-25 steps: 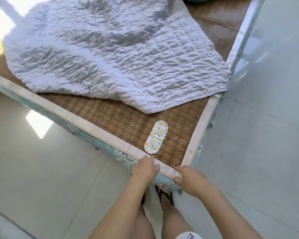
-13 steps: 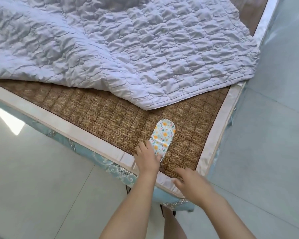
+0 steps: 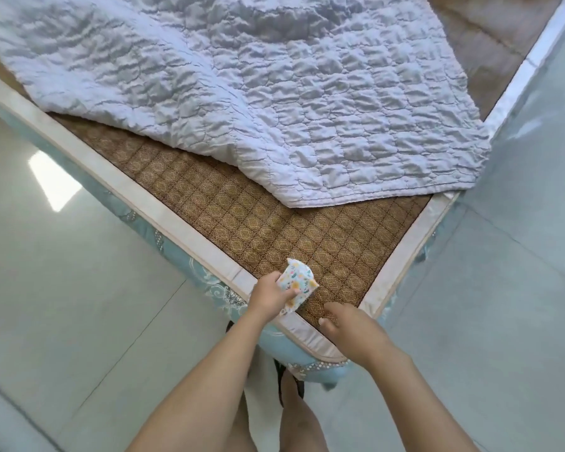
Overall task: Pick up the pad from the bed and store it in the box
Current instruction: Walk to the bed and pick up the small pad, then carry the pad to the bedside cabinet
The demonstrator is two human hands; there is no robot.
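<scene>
Softness is what I read first in the pad: it bends and bunches where my left hand pinches it, so I judge it thin, limp and very light, with nothing fragile about it. A pinch with thumb on top and fingers beneath looks enough; I would take it near the middle or fold it over, since a hold at one end would probably let the free end droop and flap. The cloth face seems matte rather than slick, so slipping is unlikely.

It sits at the near corner of the bed, at about 6 o'clock from the rumpled pale quilt and well apart from it, partly lifted off the brown woven mat, though I cannot tell if its lower edge touches the mat's trim.

It looks white with a small floral print in orange, yellow and teal, its rounded end curled up toward 12 o'clock.

My right hand hangs loosely curled and holds nothing, at about 4 o'clock from the pad. No box is in view.
</scene>
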